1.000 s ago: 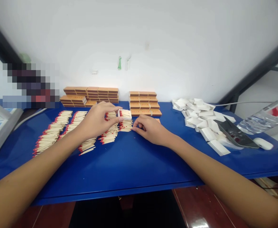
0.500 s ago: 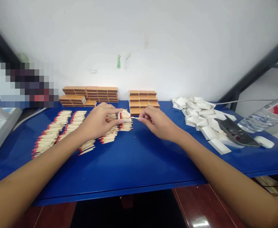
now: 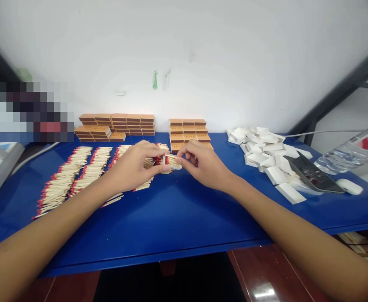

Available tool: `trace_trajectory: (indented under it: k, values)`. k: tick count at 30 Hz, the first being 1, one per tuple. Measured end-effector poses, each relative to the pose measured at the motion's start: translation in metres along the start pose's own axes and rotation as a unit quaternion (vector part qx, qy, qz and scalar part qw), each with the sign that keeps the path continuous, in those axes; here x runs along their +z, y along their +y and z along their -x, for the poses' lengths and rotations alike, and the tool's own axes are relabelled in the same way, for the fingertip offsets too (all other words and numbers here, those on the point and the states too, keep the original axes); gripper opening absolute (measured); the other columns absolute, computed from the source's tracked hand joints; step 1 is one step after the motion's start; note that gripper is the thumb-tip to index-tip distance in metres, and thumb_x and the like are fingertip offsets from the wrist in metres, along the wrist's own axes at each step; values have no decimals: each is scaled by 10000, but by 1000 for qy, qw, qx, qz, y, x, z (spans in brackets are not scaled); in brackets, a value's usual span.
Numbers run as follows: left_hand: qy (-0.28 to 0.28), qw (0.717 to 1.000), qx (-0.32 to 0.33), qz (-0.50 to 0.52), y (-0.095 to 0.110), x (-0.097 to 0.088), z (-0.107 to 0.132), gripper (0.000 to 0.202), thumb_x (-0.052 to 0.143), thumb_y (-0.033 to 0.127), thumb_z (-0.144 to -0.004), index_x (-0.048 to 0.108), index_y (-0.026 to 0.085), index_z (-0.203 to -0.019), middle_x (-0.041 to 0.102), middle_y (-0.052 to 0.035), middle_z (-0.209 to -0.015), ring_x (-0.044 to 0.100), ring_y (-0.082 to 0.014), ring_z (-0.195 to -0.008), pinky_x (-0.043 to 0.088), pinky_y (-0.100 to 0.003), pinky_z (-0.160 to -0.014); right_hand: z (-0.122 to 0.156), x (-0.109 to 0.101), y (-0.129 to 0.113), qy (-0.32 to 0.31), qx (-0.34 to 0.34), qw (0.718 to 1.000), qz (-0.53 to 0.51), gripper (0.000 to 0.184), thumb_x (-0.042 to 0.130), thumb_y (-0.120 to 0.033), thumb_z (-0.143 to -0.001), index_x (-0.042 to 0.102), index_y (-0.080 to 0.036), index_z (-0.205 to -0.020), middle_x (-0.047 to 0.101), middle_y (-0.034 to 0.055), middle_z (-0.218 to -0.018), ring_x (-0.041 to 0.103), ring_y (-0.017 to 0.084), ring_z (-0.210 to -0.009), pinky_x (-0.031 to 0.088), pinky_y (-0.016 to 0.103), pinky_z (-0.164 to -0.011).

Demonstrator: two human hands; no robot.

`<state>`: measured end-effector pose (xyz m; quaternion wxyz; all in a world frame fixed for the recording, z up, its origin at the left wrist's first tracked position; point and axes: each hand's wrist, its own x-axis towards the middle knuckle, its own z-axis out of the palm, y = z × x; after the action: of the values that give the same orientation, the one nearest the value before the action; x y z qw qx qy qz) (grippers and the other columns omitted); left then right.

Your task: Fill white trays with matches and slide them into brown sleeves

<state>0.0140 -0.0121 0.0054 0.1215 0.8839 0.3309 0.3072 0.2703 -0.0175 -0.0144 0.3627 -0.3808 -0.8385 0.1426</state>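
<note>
One white tray [image 3: 176,166] between two hands [image 3: 133,165] [image 3: 204,163]

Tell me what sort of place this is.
Likely an indoor workspace, judging by the rows of matches, stacked matchboxes and heaped white boxes sharing one blue table.

I can see slim, cream wooden matches [image 3: 60,180] tipped in red. The rectangular cardboard matchboxes [image 3: 141,118] are orange with dark brown sides, the shallow card trays [image 3: 276,175] over there plain white, the flat tabletop [image 3: 159,228] deep blue, the tiled floor [image 3: 289,274] dark red.
</note>
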Motion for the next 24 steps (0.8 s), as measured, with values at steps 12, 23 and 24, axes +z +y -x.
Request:
trace_trajectory:
  k: [12, 23, 24]
  values:
    - [16, 1000, -9, 1, -6, -2, 1, 371, 767, 551, -987, 845, 247, -1186, 797, -51, -965, 675, -254, -982, 501, -357, -880, 1, -6, -2, 4, -30, 999, 14, 30, 701, -232, -997, 686, -215, -1016, 546, -5, -855, 502, 156, -718, 414, 332, -712]
    - [10, 1000, 11, -5, 0, -2, 0, 462, 707, 654, -997, 852, 248, -1164, 786, -49, -921, 678, -246, -952, 507, -356, -861, 0, -1, -3, 1, -39, 999, -18, 33, 699, -194, -997, 696, -222, -979, 572, -5, -859, 505, 143, -712, 410, 309, -688]
    - [16, 1000, 7, -7, 0, -2, 0, 465, 712, 650, -995, 848, 249, -1186, 794, -54, -948, 684, -250, -969, 512, -361, -872, 0, -1, -3, 7, -33, 999, -22, 28, 695, -203, -1001, 694, -223, -980, 571, -6, -860, 498, 140, -700, 406, 305, -676]
